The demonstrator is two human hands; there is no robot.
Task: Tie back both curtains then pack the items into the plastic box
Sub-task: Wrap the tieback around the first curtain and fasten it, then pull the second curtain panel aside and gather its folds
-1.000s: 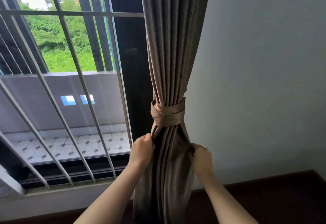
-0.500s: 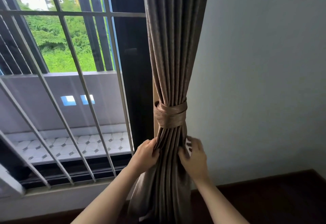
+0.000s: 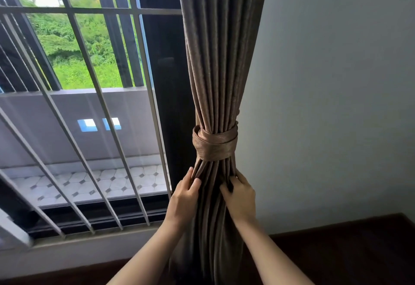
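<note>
A brown pleated curtain [image 3: 215, 60] hangs gathered beside the window. A matching fabric tieback [image 3: 214, 144] is wrapped around it at mid height. Just below the band, my left hand [image 3: 183, 199] presses on the curtain's left folds with fingers laid along the pleats. My right hand [image 3: 240, 197] holds the folds on the right side, fingertips tucked into the pleats. Both hands touch the fabric under the tieback. The plastic box and the items are not in view.
A window with a slanted metal grille [image 3: 89, 105] fills the left, with a tiled balcony [image 3: 89, 183] beyond. A plain grey wall [image 3: 325, 105] is to the right. Dark wood flooring [image 3: 336, 251] runs along the bottom.
Both hands have moved up and inward on the curtain, closer to the tieback. The lower folds are squeezed narrower than a second ago.
</note>
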